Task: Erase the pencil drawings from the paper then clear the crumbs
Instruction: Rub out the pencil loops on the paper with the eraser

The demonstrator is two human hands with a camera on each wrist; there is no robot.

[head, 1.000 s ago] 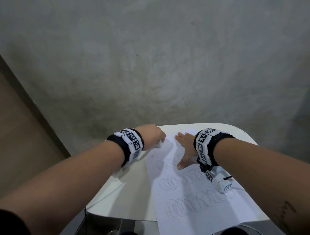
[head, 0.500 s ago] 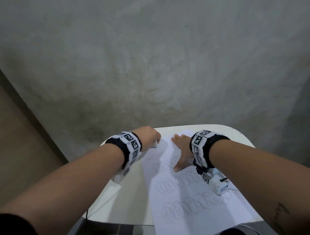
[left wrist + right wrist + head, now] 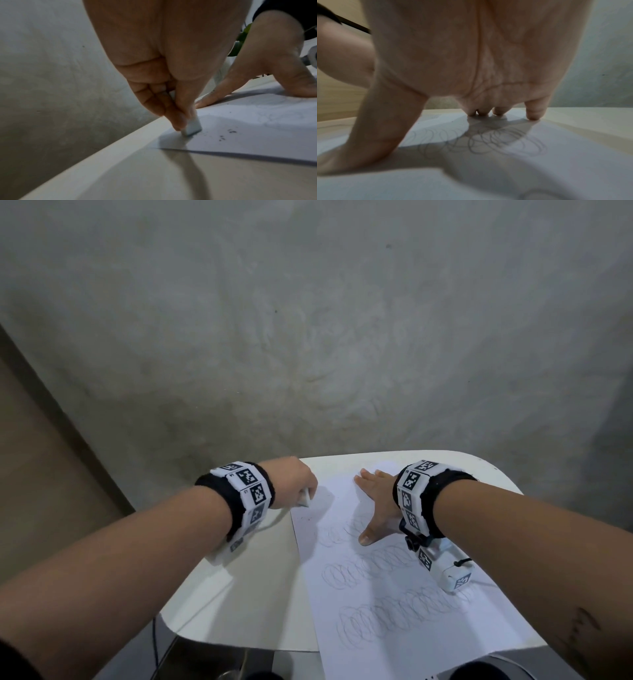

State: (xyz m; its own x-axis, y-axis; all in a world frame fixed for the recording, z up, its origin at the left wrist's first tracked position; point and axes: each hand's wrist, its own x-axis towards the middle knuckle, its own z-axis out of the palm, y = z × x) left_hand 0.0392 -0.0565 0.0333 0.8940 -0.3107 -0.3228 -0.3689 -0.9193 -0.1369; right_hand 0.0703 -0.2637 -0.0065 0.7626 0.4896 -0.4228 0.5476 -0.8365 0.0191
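Right, I'm pinching the eraser (image 3: pixel 192 126) in my left hand (image 3: pixel 289 482), down on the paper (image 3: pixel 404 604) at its far-left corner, close by the surface's (image 3: pixel 239 594) far edge; my right hand (image 3: pixel 375 501) lies flat with fingers spread, pinning the sheet's far end. I judge short strokes away from that pinning hand are best, so the paper won't buckle. Loops (image 3: pixel 394 611) nearer me remain; crumbs (image 3: pixel 228 134) sit just beside the eraser
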